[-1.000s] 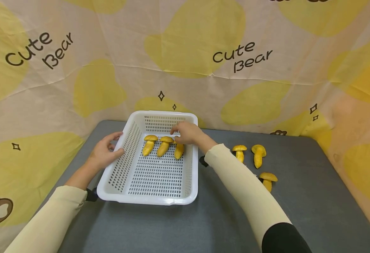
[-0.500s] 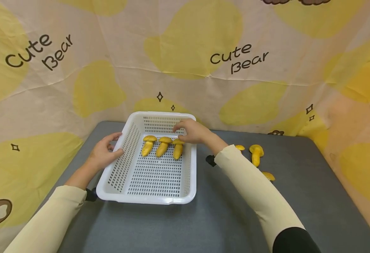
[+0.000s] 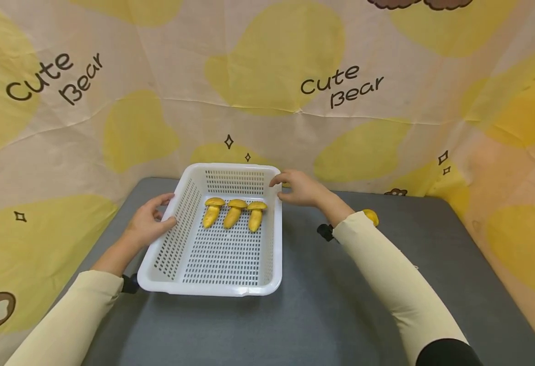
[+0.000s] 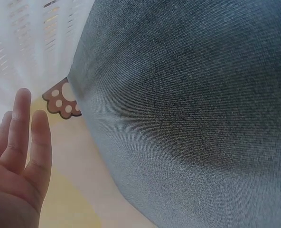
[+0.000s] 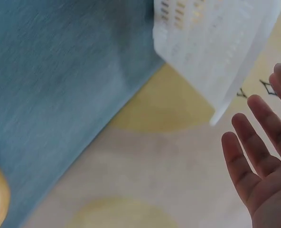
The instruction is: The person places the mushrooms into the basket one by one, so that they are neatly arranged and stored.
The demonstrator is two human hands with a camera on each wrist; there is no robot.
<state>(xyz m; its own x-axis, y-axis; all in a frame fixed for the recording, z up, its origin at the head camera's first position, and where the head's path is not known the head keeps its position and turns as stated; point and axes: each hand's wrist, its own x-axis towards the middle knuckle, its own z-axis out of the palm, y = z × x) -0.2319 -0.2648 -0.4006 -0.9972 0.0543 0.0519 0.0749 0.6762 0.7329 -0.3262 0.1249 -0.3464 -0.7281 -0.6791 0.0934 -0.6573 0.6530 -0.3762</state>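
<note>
A white plastic basket (image 3: 224, 292) with slotted walls stands on the grey table. Inside, three yellow mushrooms (image 3: 233, 213) lie side by side in a row, caps toward the back. My left hand (image 3: 146, 222) touches the basket's left rim with thumb and index finger; the left wrist view shows its other fingers nearly straight beside the wall. Holding nothing, my right hand (image 3: 303, 189) is at the back right corner of the basket, fingertips overlapping the rim in the head view. Its fingers (image 5: 240, 164) are spread and loosely extended in the right wrist view.
Another yellow mushroom (image 3: 370, 217) lies on the table (image 3: 313, 310) to the right, partly hidden behind the right sleeve (image 3: 395, 274). A patterned cloth (image 3: 267, 61) hangs close behind the table's back edge and along its sides.
My right hand has moved right, away from the rightmost mushroom in the basket to above the right rim. My right forearm now covers most of the mushrooms on the table. The left hand stays put.
</note>
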